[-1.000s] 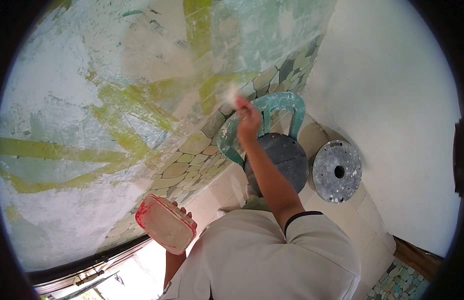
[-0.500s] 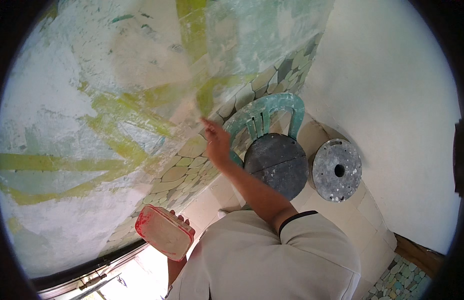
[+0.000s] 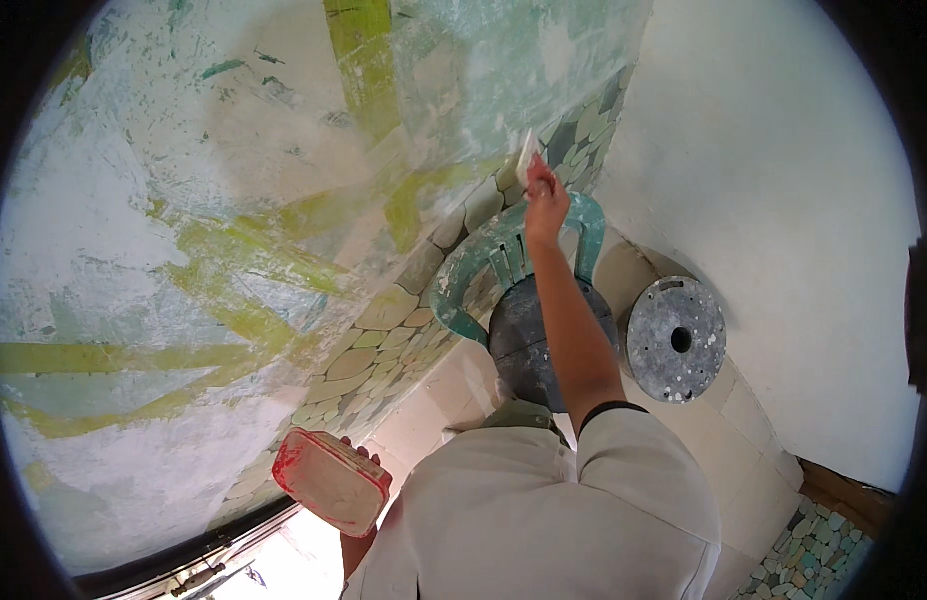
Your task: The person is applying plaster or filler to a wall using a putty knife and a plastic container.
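Note:
Out over the chair, my right hand (image 3: 547, 205) is closed around a putty knife (image 3: 528, 158) with a flat, pale blade. Its blade is near the green-painted wall (image 3: 484, 90), just above the stone strip; whether it touches cannot be told. At lower left, my left hand (image 3: 362, 453) grips a red-rimmed plastic tub (image 3: 334, 480) from its far side, fingertips showing over the edge. A whitish coating or paste covers the tub's inside. The wall carries yellow-green bands (image 3: 362, 70) partly under whitish, smeared patches.
A green plastic chair (image 3: 464, 255) stands against the stone-clad strip (image 3: 384, 310), with a round dark, paint-spotted top (image 3: 524, 330) in front of it. To its right is a grey round spool (image 3: 649, 345) with a centre hole. A plain white wall (image 3: 764, 200) rises at right.
My right hand has swung right and farther away, from the yellow-green bands to above the chair's back, and the putty knife now shows clearly. The tub has tilted slightly.

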Demonstrator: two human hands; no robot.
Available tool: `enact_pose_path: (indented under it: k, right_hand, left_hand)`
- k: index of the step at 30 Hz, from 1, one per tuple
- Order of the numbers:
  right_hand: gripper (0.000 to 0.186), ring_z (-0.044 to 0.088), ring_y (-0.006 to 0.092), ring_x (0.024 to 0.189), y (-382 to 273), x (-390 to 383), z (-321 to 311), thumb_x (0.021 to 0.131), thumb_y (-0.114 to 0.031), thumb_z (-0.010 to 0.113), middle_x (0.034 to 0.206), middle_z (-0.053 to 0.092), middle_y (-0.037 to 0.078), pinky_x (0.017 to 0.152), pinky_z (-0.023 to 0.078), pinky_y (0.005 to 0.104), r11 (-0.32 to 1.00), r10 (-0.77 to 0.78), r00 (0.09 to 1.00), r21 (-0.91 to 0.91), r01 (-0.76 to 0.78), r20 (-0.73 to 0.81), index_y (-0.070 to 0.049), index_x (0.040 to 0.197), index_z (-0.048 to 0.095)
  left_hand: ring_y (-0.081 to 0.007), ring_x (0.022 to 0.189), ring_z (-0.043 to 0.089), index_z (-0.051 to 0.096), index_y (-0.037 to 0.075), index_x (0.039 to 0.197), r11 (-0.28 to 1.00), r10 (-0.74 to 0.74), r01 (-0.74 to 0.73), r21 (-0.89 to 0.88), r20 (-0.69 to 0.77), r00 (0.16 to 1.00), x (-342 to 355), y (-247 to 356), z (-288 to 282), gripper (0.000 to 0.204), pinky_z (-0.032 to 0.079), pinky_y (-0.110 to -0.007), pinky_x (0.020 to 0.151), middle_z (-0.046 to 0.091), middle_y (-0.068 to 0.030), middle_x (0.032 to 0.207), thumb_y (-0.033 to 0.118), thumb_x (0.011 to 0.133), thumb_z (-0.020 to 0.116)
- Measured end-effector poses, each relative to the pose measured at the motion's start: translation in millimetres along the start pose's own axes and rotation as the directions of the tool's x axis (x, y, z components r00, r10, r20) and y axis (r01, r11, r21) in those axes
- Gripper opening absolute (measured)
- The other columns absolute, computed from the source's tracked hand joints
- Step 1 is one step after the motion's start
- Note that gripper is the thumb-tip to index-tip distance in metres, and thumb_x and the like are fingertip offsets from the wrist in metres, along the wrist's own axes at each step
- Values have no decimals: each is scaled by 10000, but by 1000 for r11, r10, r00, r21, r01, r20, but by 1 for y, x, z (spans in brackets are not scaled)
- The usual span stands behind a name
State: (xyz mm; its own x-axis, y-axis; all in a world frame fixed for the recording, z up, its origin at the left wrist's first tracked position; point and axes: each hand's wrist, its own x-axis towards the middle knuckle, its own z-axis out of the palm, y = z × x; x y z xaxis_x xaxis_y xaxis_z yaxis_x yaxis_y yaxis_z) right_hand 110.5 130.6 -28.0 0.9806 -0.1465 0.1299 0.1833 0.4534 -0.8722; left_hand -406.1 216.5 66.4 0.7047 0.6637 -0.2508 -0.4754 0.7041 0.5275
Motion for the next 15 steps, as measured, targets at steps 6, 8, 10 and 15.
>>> enact_pose_path:
  k: [6, 8, 10, 15]
  right_hand:
    - [360, 531, 84, 772, 22, 13, 30, 851, 44, 458, 983, 630, 36, 657, 419, 206, 968, -236, 972, -92, 234, -6, 26, 1175, 611]
    - [369, 516, 74, 770, 20, -10, 40, 857, 70, 434, 988, 618, 28, 687, 418, 206, 976, -196, 981, -91, 196, 4, 25, 1178, 610]
    - [372, 561, 128, 882, 26, -30, 39, 848, 73, 438, 1052, 632, 77, 786, 439, 252, 980, -164, 986, -110, 168, 43, 22, 1173, 611]
    - [358, 605, 184, 951, 8, -69, 30, 849, 57, 450, 1092, 648, 109, 861, 463, 280, 1000, -18, 988, 0, 18, 153, 30, 1170, 606]
  left_hand:
    - [-402, 1118, 535, 329, 145, 1421, 1000, -9, 10, 10, -80, 997, -7, 8, 16, 812, 410, -584, 965, 450, -172, 1368, 711, 840, 371]
    - [-402, 1103, 547, 337, 145, 1416, 1000, -9, 10, 11, -107, 994, -10, 9, 23, 824, 421, -584, 952, 463, -174, 1358, 728, 835, 358]
    - [-400, 1111, 541, 335, 144, 1417, 1000, -26, 27, 9, -86, 996, -2, 5, 33, 813, 416, -580, 960, 460, -174, 1359, 714, 838, 371]
    - [-389, 1154, 512, 327, 139, 1421, 997, -71, 71, 5, -10, 997, 9, -3, 46, 765, 390, -560, 996, 449, -173, 1366, 642, 856, 439]
